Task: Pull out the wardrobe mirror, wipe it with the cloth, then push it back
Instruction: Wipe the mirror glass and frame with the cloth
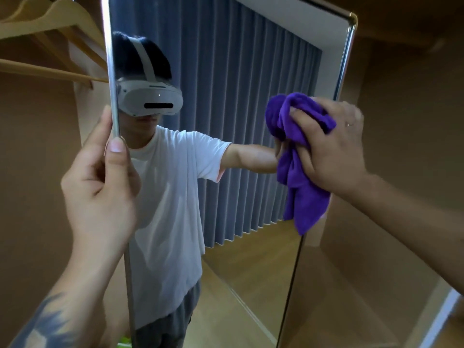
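While the tattooed forearm fills the lower left of the frame, the left hand (100, 182) above it is clamped on the mirror's near edge, thumb flat on the glass side and the other fingers curled around behind the metal strip. That mirror frame (112, 79) is a thin, rounded, brushed-silver rail running up the left side and bending over at a curved corner in the upper right.

Over on the right, the right hand (331, 146) has a ring on one finger and is bunched tight around the purple cloth (301, 172), pressing it against the right part of the wardrobe mirror (226, 121). Cloth looks like fluffy microfiber, crumpled into a wad at the top with a loose tail hanging down below the palm.

The glass itself is a tall, smooth rectangle, standing out from the wardrobe and angled across the middle of the frame. Reflected in it: a person in a white tee wearing a grey headset, pleated blue-grey curtains, and a wood floor.

Behind it all is the wardrobe interior (401, 121), plain matte brown panels. Wooden hangers (50, 21) sit in the upper left, pale and smooth. No labels or writing I can read anywhere.
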A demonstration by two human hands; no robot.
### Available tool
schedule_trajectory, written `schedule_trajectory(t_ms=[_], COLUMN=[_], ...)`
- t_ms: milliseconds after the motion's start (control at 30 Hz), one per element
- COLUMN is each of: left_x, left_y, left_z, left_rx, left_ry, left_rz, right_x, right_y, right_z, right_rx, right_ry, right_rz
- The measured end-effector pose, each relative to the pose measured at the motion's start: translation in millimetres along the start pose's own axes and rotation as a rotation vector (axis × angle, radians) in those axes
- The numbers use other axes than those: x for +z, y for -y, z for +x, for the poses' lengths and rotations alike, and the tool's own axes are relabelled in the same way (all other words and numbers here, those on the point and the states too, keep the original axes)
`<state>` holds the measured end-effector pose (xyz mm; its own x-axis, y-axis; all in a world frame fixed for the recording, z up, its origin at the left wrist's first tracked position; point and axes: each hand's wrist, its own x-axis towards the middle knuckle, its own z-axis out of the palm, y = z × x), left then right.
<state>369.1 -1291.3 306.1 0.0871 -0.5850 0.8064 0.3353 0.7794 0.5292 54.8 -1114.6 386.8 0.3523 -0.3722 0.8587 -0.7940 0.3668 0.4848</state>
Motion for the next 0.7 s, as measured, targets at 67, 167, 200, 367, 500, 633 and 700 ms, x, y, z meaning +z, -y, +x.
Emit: schedule_trajectory(t_ms=[67, 167, 200, 367, 500, 633, 700], left_x=[-1, -1, -1, -2, -2, -1, -3], left_y=[0, -1, 0, 1, 1, 0, 0], left_z=[0, 0, 0, 2, 1, -1, -1], left_rx=[-0.005, -0.014, -0.020, -0.038, -0.020, 0.002, -0.007], left_ry=[0.008, -0.002, -0.005, -0.010, -0.017, -0.025, -0.024], left_rz=[-0.005, 0.021, 0.011, 0.027, 0.032, 0.044, 0.048], right_x=[1, 4, 3, -3, -4, -7, -10], right_y=[27, 48, 45, 31, 93, 156, 182], right_z=[-11, -35, -35, -9, -10, -24, -22], right_rx=[-0.005, -0.412, -0.493, 0.192, 0.510, 0.214, 0.233], right_ry=[0.004, 0.029, 0.041, -0.038, 0.006, 0.065, 0.079], right_rz=[0.042, 0.049, 0.014, 0.112, 0.249, 0.251, 0.250])
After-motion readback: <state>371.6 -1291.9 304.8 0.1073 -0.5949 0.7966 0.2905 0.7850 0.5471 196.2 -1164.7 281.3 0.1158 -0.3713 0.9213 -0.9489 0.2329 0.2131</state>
